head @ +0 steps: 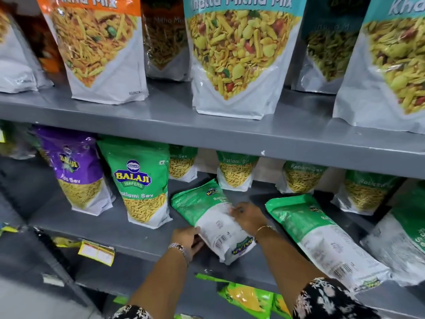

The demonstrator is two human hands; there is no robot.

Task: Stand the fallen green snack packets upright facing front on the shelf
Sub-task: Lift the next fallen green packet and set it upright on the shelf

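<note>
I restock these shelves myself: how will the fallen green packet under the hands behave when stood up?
The fallen green packet looks glossy, so it may slip between the left hand and right hand. It probably flexes rather than staying stiff. Once upright it should stand, as the upright green packet beside it does, though it may tip easily.

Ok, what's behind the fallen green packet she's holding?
Behind the fallen green packet, held by the left hand and right hand, two upright green Ratlami Sev packets stand at the shelf's back. Their tops are hidden by the upper shelf.
</note>
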